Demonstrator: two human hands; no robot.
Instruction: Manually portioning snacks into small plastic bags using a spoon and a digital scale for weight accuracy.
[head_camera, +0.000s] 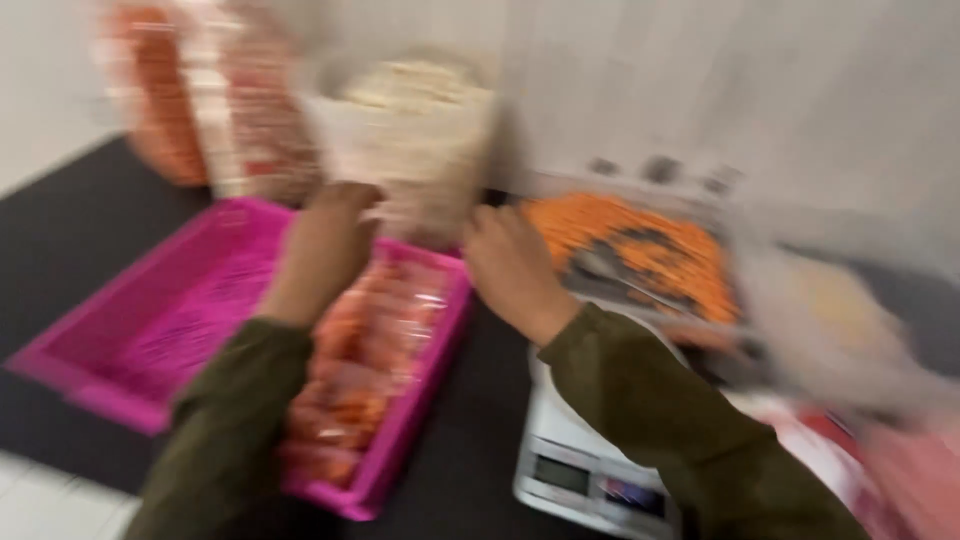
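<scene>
**Both hands on a clear bag of pale grain**

The fingers of both hands are up against a tall clear plastic bag of pale, off-white grain, but the blur is too heavy to say whether they are closed on it or only pressed to its sides. The left hand meets the bag at its seven o'clock, the right hand at its five o'clock. The bag stands upright, its open top showing a cream-coloured heap, behind the far rim of a bright pink slotted plastic crate.

Olive-green sleeves run back from both wrists. Under the left forearm, in the crate's right half, lie small clear packets of orange pieces. At three o'clock from the bag an orange heap sits in a tray over a white digital scale, the right sleeve covering part of it. At ten o'clock, smeared orange-and-white sacks are cut by the frame's top edge.
</scene>
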